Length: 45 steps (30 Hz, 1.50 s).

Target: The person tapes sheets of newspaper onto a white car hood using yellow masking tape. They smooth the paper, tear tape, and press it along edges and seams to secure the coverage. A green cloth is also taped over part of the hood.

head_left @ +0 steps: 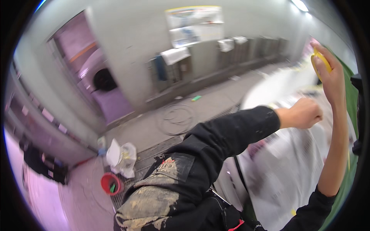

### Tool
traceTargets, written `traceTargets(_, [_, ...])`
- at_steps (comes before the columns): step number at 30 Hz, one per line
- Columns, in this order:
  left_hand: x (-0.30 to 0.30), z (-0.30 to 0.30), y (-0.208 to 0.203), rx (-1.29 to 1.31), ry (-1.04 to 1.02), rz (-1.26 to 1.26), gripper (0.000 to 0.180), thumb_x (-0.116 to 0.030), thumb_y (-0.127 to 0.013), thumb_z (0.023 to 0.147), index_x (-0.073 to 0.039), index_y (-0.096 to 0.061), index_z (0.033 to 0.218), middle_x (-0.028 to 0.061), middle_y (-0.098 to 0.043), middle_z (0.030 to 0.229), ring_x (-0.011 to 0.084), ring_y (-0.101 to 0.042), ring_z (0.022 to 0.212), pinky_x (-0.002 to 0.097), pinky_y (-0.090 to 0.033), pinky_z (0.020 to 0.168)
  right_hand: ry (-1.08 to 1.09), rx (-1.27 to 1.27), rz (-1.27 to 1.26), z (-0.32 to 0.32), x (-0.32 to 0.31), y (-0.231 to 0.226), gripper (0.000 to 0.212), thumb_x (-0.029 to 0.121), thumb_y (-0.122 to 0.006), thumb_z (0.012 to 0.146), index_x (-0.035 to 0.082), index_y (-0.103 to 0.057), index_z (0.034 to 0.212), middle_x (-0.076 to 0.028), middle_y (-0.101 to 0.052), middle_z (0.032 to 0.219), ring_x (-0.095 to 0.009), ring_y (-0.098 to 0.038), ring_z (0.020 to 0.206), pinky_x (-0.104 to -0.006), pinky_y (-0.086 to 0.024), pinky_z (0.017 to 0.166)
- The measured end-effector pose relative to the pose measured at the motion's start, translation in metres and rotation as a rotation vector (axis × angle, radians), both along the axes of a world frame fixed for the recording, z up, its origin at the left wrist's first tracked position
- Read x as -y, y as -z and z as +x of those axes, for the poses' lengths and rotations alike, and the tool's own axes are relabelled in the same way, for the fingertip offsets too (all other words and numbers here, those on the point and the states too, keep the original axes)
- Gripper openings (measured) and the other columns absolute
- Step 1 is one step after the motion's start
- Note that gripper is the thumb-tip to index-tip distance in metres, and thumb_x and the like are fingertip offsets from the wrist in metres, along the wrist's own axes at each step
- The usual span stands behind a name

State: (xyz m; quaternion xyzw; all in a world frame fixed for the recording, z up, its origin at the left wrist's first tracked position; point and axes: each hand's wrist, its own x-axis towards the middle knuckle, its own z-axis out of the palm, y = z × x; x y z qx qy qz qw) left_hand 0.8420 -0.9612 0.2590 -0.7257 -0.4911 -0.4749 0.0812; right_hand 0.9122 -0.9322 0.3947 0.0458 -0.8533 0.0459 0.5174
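Observation:
At the far right my raised right hand grips a yellow ring-shaped roll of tape, its fingers around the ring. Lower and to the left, my left hand is closed in a fist at the end of its outstretched black sleeve. Whatever that fist may hold is hidden. Beneath both hands lies white sheeting, wrinkled and blurred, over a large body. A pale curved surface shows beyond the left hand. Green material hangs along the right edge.
A red bucket and crumpled white plastic stand on the floor at left. A coiled hose lies near a floor grating. Wall racks line the far wall, below a poster. A doorway opens at left.

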Motion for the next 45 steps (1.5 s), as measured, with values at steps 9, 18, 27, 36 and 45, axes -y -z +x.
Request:
traceTargets(9, [0.401, -0.278, 0.143, 1.532, -0.242, 0.465, 0.043, -0.04, -0.058, 0.105, -0.004, -0.067, 0.125, 0.0169, -0.071, 0.117, 0.0289, -0.067, 0.111, 0.0424, -0.055, 0.095, -0.684, 0.504, 0.363, -0.304, 0.317, 0.115, 0.039, -0.006, -0.065, 0.069, 0.003, -0.059, 0.106, -0.018, -0.062, 0.095, -0.041, -0.06, 0.091, -0.0476, -0.049, 0.078])
traceTargets(18, [0.497, -0.377, 0.259, 1.456, -0.945, 0.581, 0.029, -0.029, -0.073, 0.098, 0.0, -0.075, 0.097, 0.008, -0.075, 0.09, 0.014, -0.069, 0.083, 0.0302, -0.055, 0.073, -0.965, 0.603, 0.262, -0.471, 0.387, 0.291, 0.034, -0.005, -0.069, 0.072, 0.003, -0.066, 0.105, -0.014, -0.059, 0.09, -0.037, -0.056, 0.088, -0.0463, -0.048, 0.077])
traceTargets(27, [0.424, -0.552, 0.287, 0.824, -1.343, -0.033, 0.022, -0.022, -0.072, 0.094, -0.002, -0.076, 0.102, 0.0125, -0.077, 0.094, 0.0212, -0.072, 0.084, 0.0368, -0.056, 0.078, -0.774, 0.573, 0.0, -0.637, 0.261, 0.377, 0.026, 0.002, -0.071, 0.075, 0.006, -0.069, 0.101, -0.01, -0.064, 0.088, -0.032, -0.061, 0.09, -0.0429, -0.052, 0.078])
traceTargets(36, [0.313, -0.886, 0.235, 0.385, -1.416, -0.159, 0.035, -0.035, -0.07, 0.094, -0.001, -0.076, 0.1, 0.0246, -0.074, 0.09, 0.0405, -0.073, 0.089, 0.0434, -0.056, 0.081, -0.815, 0.96, -1.683, -0.681, 0.052, 0.431, 0.019, -0.003, -0.067, 0.077, 0.004, -0.063, 0.093, -0.002, -0.063, 0.082, -0.014, -0.062, 0.067, -0.027, -0.05, 0.061])
traceTargets(45, [0.282, -1.249, 0.148, 0.711, -1.185, 0.592, 0.043, -0.015, -0.072, 0.094, 0.006, -0.057, 0.129, 0.0205, -0.068, 0.122, 0.0303, -0.066, 0.112, 0.0403, -0.052, 0.096, -0.853, 0.696, -2.123, -0.691, -0.021, 0.486, 0.037, 0.036, -0.083, 0.085, 0.01, -0.058, 0.078, -0.01, -0.059, 0.084, -0.023, -0.059, 0.073, -0.0353, -0.052, 0.065])
